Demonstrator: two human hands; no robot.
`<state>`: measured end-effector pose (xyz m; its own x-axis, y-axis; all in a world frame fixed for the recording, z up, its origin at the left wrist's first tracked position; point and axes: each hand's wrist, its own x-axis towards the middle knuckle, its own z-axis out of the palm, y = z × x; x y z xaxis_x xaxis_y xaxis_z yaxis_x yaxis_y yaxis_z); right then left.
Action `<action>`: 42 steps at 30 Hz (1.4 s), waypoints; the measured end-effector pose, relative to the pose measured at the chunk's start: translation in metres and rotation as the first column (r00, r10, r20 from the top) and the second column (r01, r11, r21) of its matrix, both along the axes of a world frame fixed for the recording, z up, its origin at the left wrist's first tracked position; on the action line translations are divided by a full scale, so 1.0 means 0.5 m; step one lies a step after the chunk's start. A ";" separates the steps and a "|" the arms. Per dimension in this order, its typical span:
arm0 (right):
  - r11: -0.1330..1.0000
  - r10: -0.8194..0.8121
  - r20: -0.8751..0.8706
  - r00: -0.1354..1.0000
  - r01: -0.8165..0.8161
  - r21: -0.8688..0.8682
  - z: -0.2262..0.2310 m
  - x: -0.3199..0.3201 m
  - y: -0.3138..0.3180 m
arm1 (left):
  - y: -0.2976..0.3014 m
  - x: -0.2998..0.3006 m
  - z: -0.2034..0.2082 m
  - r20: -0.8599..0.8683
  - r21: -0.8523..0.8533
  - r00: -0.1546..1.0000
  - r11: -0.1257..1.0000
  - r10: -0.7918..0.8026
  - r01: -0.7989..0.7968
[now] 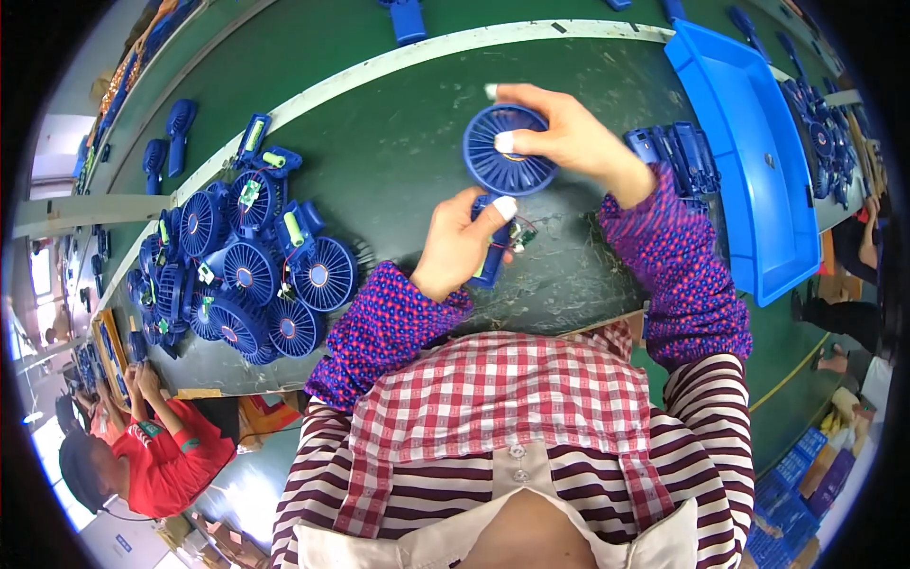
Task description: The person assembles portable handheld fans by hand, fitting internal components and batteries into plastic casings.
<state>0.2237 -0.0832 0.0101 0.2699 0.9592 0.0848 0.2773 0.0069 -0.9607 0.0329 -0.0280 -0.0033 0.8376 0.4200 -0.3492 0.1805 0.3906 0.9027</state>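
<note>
A blue handheld fan (pixel 483 169) is between my two hands over the green work table. My right hand (pixel 559 133) grips its round slatted head, thumb across the front near the hub and fingers round the far rim. Below the head, my left hand (pixel 460 242) is closed round the handle (pixel 488 261), thumb on top. A small green circuit board (pixel 524 237) with thin wires hangs out beside the handle. Part of the handle is hidden under my left fingers.
Left of me lies a heap of blue fans (pixel 248 270), some with boards and batteries exposed. To the right are stacked blue handle shells (pixel 678 156) and a long blue bin (pixel 773 180). Beyond a white strip (pixel 379 68) lie more fans. A co-worker in red (pixel 175 455) sits at lower left.
</note>
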 end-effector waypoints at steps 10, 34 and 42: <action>0.959 -0.056 0.830 0.555 -0.202 0.200 0.008 -0.108 -0.080 | 0.046 -0.002 -0.001 -0.209 -0.080 0.973 0.990 0.097 -0.116; 0.863 -0.456 0.719 0.524 0.064 0.501 -0.010 -0.129 -0.074 | 0.024 0.032 -0.013 0.072 -0.410 0.979 0.900 0.192 -0.146; 0.796 -0.577 0.670 0.468 0.137 0.590 -0.045 -0.159 -0.072 | 0.024 0.038 -0.017 0.137 -0.311 0.942 0.916 0.306 -0.252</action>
